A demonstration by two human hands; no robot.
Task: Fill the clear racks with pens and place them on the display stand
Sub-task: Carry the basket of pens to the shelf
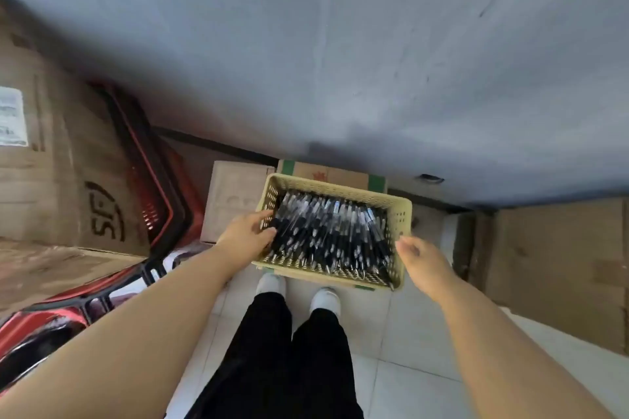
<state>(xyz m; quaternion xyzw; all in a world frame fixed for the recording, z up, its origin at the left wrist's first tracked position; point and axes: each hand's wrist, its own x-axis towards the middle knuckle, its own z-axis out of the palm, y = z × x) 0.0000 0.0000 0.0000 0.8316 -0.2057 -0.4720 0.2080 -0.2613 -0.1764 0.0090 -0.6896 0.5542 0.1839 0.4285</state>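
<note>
— Well, where were the pens (326,231)?
— Heaped in the yellow basket (400,211), which sat on a cardboard box (335,175) on the floor (401,333), just ahead of my shoes (325,298).
— And your hands?
— My left hand (246,231) lay at the basket's left wall, fingertips (272,232) at its rim. The blur hid whether it gripped, so I cannot tell. My right hand (420,257) hung just beside the near right corner, loosely curled, holding nothing.
</note>
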